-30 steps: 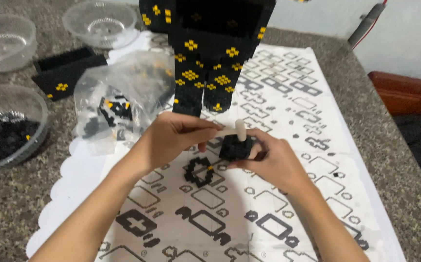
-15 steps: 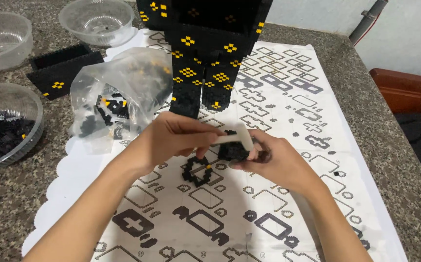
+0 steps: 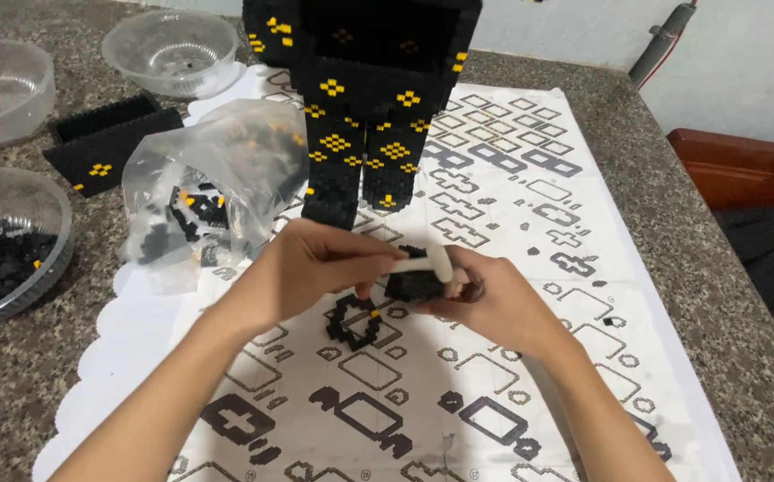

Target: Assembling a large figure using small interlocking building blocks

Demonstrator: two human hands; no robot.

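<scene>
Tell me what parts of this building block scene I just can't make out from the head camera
- Black block figure: everything above its torso is cut off by the top edge.
- Small black block piece: mostly covered by the left hand and right hand.
- White tool: its near end is hidden under the left hand's fingers.
- Pieces in the clear plastic bag: blurred by the crinkled film.
- Left bowl: cut off by the left edge.
</scene>
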